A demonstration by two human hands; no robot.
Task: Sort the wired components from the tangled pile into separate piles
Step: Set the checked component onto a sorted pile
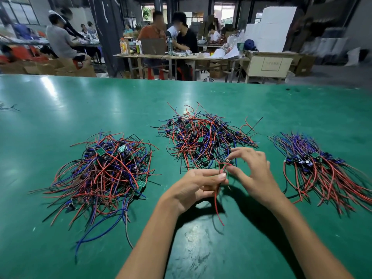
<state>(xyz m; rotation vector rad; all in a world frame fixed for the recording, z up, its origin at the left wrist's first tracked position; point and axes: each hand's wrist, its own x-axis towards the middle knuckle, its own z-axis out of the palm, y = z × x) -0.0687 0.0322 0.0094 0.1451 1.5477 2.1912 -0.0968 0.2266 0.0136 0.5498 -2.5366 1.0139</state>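
Hands meet over green table (60,109), just in front of middle pile. Left hand (198,188) palm-up, fingers curled, thumb pinching thin wires of one wired component (219,190); its red lead hangs down below the hand, dangling above the table surface. Right hand (253,170) above and to the right, forefinger and thumb pinching upper end of same wires, other fingers arched loosely. Small part at wire top near right fingertips, too small to tell what it is. Middle pile (201,137) tangled: red, blue, black wires with little green boards mixed in, near edge right beside the hands. Left pile (108,172) also tangled, bigger spread, loose blue and red leads trailing toward viewer, well apart from hands. Right pile (322,170) neater: wires lie roughly parallel, blue-purple ends fanning away, red ends fanning toward lower right, components bunched in middle. Stray black wire bit (10,107) at far left table edge. Background: people seated at workbenches (177,55), cardboard boxes, white foam blocks (277,29), blurry.
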